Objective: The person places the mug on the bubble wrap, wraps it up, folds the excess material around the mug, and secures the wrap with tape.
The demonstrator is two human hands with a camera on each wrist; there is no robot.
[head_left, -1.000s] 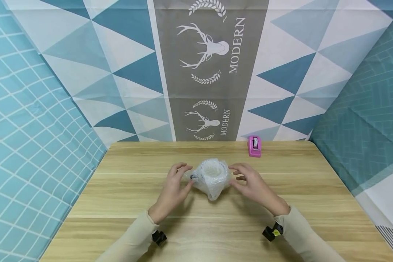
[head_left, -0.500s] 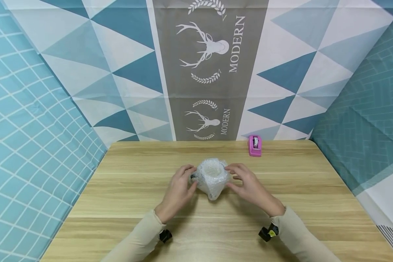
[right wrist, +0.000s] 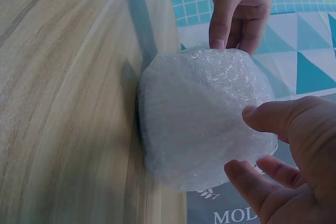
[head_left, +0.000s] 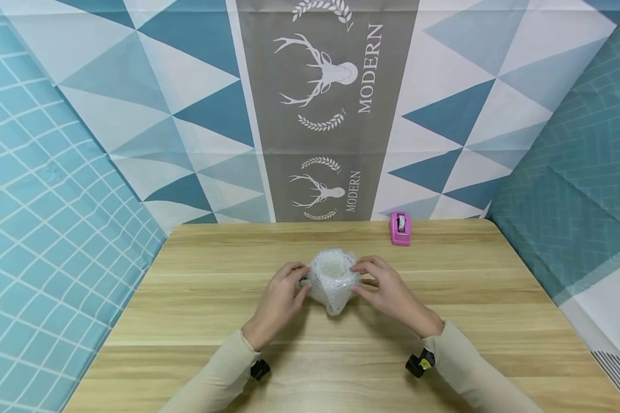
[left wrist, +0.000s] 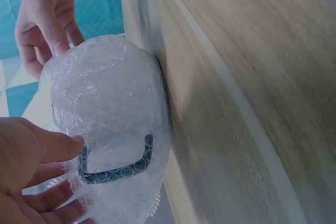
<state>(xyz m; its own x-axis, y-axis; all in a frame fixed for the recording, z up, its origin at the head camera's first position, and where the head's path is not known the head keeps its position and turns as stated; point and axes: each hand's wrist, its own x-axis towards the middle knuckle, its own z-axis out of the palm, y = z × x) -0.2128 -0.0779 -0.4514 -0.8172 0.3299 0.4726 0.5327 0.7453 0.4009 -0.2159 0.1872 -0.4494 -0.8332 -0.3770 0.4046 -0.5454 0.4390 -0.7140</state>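
Observation:
A round cup [head_left: 334, 281] swathed in clear bubble wrap stands on the wooden table, a loose corner of wrap pointing toward the person. In the left wrist view a dark, U-shaped handle [left wrist: 115, 174] shows through the wrap. My left hand [head_left: 278, 304] pinches the wrapping on the handle side, its thumb near one end of the handle. On the opposite side my right hand [head_left: 390, 295] touches the wrap with loosely spread fingers; its thumb [right wrist: 257, 117] lies against the bubble film. What is inside the wrapping is mostly veiled.
A pink tape dispenser [head_left: 400, 228] stands by the table's back edge, right of the cup. Behind rises a patterned cloth [head_left: 320, 115] with deer heads and triangles. Blue tiled sheeting [head_left: 57, 229] borders the left, green sheeting [head_left: 573, 189] the right. Each wrist carries a small black camera.
Both hands have closed in on the wrapped cup, the left moving right and the right moving left. The loose wrap on the left is pressed inward; the cup has hardly shifted.

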